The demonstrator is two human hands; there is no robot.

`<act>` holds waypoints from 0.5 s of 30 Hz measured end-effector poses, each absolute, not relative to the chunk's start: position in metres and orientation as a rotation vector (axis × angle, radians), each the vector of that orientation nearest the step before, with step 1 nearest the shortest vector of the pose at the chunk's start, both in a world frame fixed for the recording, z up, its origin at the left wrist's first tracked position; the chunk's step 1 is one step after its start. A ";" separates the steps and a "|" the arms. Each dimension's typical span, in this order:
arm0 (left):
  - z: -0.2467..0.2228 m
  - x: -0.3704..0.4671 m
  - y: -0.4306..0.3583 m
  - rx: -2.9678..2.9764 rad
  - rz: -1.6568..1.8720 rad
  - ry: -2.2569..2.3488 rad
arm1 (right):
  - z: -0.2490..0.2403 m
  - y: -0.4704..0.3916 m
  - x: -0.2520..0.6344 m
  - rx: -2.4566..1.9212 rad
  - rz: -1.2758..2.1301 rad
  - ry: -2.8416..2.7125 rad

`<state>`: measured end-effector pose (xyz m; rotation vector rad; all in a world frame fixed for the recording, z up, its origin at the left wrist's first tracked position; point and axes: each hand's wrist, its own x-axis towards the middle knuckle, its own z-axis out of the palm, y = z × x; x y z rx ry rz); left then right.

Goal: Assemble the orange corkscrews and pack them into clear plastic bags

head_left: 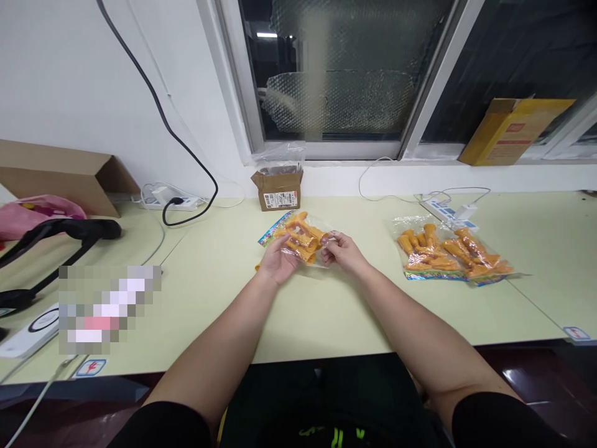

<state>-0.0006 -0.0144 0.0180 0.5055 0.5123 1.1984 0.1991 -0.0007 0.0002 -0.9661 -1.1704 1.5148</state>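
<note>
Above the middle of the table I hold a clear plastic bag (298,239) with several orange, cone-like pieces in it and a colourful printed strip at its upper left end. My left hand (278,261) grips the bag's near left side, thumb on top and the other fingers partly hidden beneath it. At the bag's right end, my right hand (342,250) pinches the clear plastic edge. To the right, two similar bags (429,252) of orange pieces lie side by side, apart from my hands, their printed strips toward me.
Behind my hands a small open cardboard box (280,190) stands against the wall. Power strips (450,214) with cables lie along the back. On the left are a black strap-like frame (86,231), a pink bag (41,214), a white charging pad (32,330) and a larger carton (51,177).
</note>
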 end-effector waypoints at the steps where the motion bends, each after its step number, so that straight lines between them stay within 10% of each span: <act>1: 0.017 0.002 -0.015 0.510 1.184 0.505 | 0.000 -0.001 0.199 -0.963 1.524 -1.170; 15: 0.023 0.009 -0.026 0.489 1.258 0.412 | 0.007 -0.010 0.195 -0.792 1.655 -1.040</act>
